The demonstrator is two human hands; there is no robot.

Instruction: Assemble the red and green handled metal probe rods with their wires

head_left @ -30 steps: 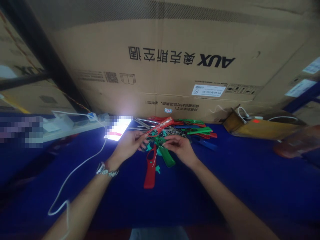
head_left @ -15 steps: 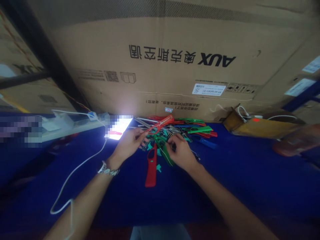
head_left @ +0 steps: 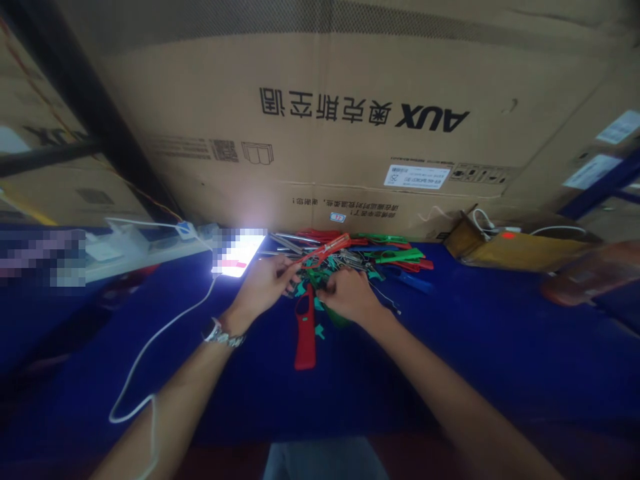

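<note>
My left hand (head_left: 270,283), with a metal watch (head_left: 223,333) on its wrist, pinches the near end of a red lighter casing (head_left: 327,250) that looks open-sided and points up to the right. My right hand (head_left: 347,293) is over the pile of small parts, its fingers curled and pressed together; what they grip, if anything, is hidden. Partly under it shows a green casing (head_left: 340,320). Between and below my hands, a red lighter handle shell (head_left: 306,340) with a trigger loop lies on the blue table. Small teal pieces (head_left: 320,331) are scattered beside it.
Behind the hands lie metal rods (head_left: 293,243), green casings (head_left: 400,255) and a blue casing (head_left: 413,281). A lit phone (head_left: 243,253) with a white cable (head_left: 150,340) is at left. An open cardboard box (head_left: 530,253) stands right; a large carton (head_left: 320,153) closes off the back.
My right hand has shifted slightly left and turned knuckles-up, covering more of the green casing. My left hand keeps its hold on the red casing, almost unmoved. The view has shifted a little.
</note>
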